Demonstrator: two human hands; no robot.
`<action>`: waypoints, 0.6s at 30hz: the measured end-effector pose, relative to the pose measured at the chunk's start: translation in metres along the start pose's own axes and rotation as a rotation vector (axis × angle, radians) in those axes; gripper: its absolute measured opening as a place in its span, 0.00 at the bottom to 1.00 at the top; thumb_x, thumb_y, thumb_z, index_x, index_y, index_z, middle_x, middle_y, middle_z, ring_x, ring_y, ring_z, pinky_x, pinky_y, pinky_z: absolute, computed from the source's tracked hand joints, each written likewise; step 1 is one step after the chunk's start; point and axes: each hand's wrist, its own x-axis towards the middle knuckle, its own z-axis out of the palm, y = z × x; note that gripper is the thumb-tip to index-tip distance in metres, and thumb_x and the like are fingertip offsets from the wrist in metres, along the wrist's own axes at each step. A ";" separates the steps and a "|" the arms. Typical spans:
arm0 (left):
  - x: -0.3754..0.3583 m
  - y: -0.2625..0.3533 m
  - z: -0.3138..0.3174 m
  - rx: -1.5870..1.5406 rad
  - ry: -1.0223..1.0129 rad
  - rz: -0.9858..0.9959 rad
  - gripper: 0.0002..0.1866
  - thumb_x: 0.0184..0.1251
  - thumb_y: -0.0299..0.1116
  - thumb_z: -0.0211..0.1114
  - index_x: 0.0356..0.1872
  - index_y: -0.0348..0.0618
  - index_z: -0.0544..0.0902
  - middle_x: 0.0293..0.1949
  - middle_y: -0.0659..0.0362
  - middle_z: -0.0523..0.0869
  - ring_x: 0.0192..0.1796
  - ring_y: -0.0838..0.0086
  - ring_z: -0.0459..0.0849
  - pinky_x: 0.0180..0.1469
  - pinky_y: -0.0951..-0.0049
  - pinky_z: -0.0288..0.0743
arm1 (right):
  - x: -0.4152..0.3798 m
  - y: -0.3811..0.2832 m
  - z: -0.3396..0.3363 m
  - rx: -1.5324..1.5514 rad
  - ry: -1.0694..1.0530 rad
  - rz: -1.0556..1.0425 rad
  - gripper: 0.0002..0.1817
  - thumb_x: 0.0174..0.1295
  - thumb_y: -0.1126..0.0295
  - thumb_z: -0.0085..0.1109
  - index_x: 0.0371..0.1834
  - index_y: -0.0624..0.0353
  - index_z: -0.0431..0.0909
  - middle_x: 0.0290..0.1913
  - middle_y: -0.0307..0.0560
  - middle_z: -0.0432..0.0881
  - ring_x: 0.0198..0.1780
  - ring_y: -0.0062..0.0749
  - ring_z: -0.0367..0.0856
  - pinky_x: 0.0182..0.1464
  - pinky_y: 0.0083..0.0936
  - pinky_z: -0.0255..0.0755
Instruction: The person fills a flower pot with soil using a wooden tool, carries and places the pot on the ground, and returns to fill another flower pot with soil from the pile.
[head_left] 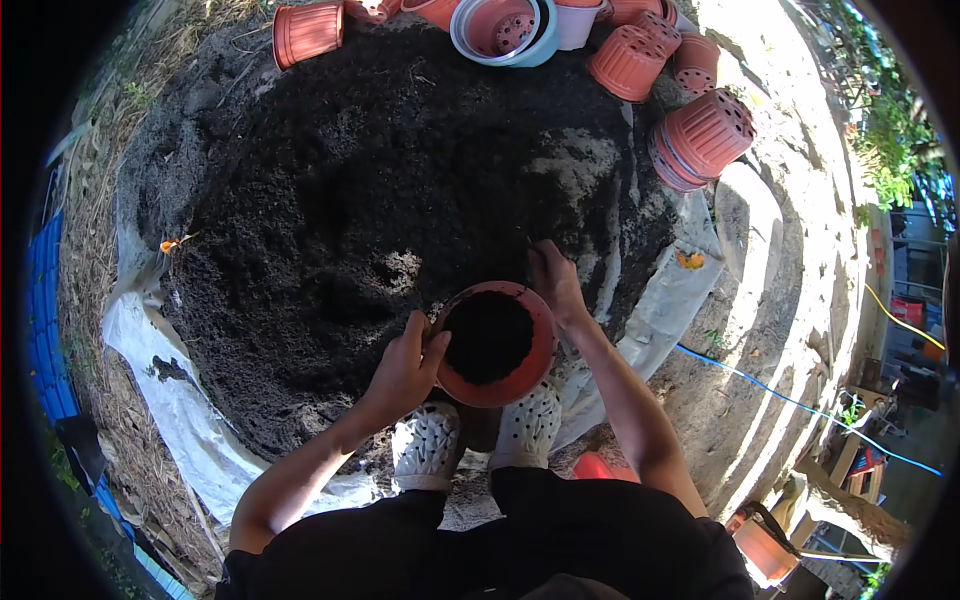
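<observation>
While left hand [405,368] steadies pot [495,345], no writing legible.

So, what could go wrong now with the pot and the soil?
1. The left hand grips only the rim of the terracotta pot, which looks full of soil; it could tip and spill.
2. The right hand is in the loose soil pile; soil may slide onto the white shoes.

ground: dry straw and dirt, outdoors
sheet [160,370]: white plastic under the dark soil heap [380,170]
light: hard sun, deep shadows
right edge: blue hose [800,405], greenery
</observation>
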 end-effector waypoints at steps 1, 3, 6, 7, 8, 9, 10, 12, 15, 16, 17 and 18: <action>0.000 0.001 0.001 -0.005 0.007 0.011 0.14 0.81 0.34 0.59 0.41 0.36 0.65 0.29 0.43 0.82 0.33 0.43 0.86 0.33 0.54 0.74 | 0.001 0.000 0.000 0.005 0.010 -0.051 0.07 0.76 0.70 0.53 0.47 0.62 0.76 0.26 0.58 0.83 0.28 0.53 0.87 0.29 0.42 0.77; 0.001 0.003 0.001 -0.001 0.009 0.018 0.14 0.81 0.34 0.59 0.41 0.36 0.65 0.28 0.43 0.82 0.33 0.44 0.86 0.33 0.54 0.74 | 0.003 0.002 -0.006 0.068 -0.025 0.000 0.07 0.77 0.70 0.53 0.47 0.63 0.77 0.25 0.55 0.83 0.26 0.46 0.87 0.27 0.39 0.77; 0.000 0.004 0.001 -0.023 0.013 -0.010 0.13 0.81 0.33 0.60 0.41 0.37 0.65 0.28 0.48 0.77 0.31 0.58 0.77 0.33 0.60 0.72 | 0.002 0.002 -0.008 0.169 -0.072 0.067 0.09 0.77 0.68 0.54 0.47 0.64 0.77 0.24 0.47 0.83 0.22 0.33 0.84 0.23 0.31 0.76; -0.001 0.003 0.001 -0.052 0.011 -0.040 0.13 0.80 0.32 0.61 0.40 0.38 0.66 0.27 0.53 0.73 0.30 0.73 0.69 0.34 0.65 0.70 | 0.002 0.003 -0.009 0.202 -0.079 0.084 0.10 0.78 0.67 0.54 0.47 0.64 0.77 0.24 0.44 0.82 0.20 0.27 0.83 0.21 0.27 0.75; -0.001 0.003 0.000 -0.052 0.012 -0.040 0.13 0.80 0.32 0.61 0.40 0.38 0.66 0.27 0.53 0.73 0.30 0.73 0.69 0.34 0.65 0.70 | 0.001 0.004 -0.011 0.203 -0.081 0.083 0.10 0.78 0.67 0.54 0.47 0.64 0.77 0.24 0.44 0.82 0.20 0.27 0.83 0.21 0.27 0.75; -0.001 0.001 0.000 -0.074 0.013 -0.045 0.13 0.80 0.32 0.61 0.40 0.38 0.66 0.27 0.53 0.73 0.30 0.73 0.70 0.34 0.65 0.70 | 0.001 0.001 -0.015 0.226 -0.092 0.133 0.10 0.78 0.67 0.54 0.46 0.63 0.77 0.23 0.42 0.81 0.20 0.26 0.82 0.20 0.26 0.74; -0.001 0.000 0.000 -0.097 0.015 -0.050 0.13 0.80 0.32 0.60 0.40 0.38 0.66 0.27 0.53 0.73 0.31 0.73 0.70 0.34 0.66 0.70 | 0.000 -0.003 -0.018 0.248 -0.104 0.184 0.10 0.78 0.66 0.53 0.46 0.63 0.77 0.23 0.41 0.81 0.19 0.24 0.81 0.20 0.25 0.73; -0.002 0.001 0.000 -0.091 0.015 -0.053 0.13 0.80 0.32 0.60 0.40 0.38 0.66 0.28 0.53 0.73 0.31 0.74 0.71 0.34 0.66 0.71 | -0.004 -0.015 -0.030 0.278 -0.115 0.250 0.10 0.79 0.66 0.53 0.46 0.63 0.77 0.23 0.41 0.80 0.19 0.23 0.80 0.19 0.24 0.72; -0.001 0.002 0.000 -0.090 0.016 -0.058 0.12 0.81 0.32 0.61 0.40 0.38 0.67 0.28 0.54 0.74 0.32 0.75 0.72 0.35 0.66 0.72 | -0.007 -0.025 -0.045 0.303 -0.124 0.302 0.10 0.79 0.66 0.54 0.47 0.63 0.77 0.23 0.40 0.80 0.18 0.21 0.79 0.19 0.22 0.70; -0.001 0.002 0.000 -0.096 0.018 -0.061 0.12 0.81 0.32 0.61 0.40 0.38 0.67 0.28 0.54 0.75 0.32 0.75 0.72 0.35 0.67 0.72 | -0.008 -0.026 -0.049 0.298 -0.121 0.286 0.10 0.79 0.66 0.54 0.47 0.62 0.77 0.23 0.40 0.79 0.18 0.20 0.78 0.19 0.21 0.70; -0.001 0.001 -0.001 -0.096 0.018 -0.061 0.12 0.81 0.32 0.61 0.40 0.38 0.67 0.28 0.54 0.75 0.32 0.75 0.72 0.35 0.67 0.72 | -0.010 -0.028 -0.054 0.298 -0.121 0.287 0.10 0.79 0.66 0.54 0.47 0.62 0.77 0.23 0.40 0.79 0.18 0.20 0.78 0.19 0.21 0.70; -0.001 0.001 -0.001 -0.118 0.018 -0.067 0.12 0.81 0.32 0.61 0.41 0.38 0.68 0.29 0.54 0.76 0.32 0.76 0.72 0.36 0.68 0.72 | -0.012 -0.030 -0.060 0.333 -0.126 0.313 0.10 0.79 0.66 0.54 0.47 0.62 0.76 0.24 0.40 0.80 0.18 0.20 0.78 0.19 0.21 0.69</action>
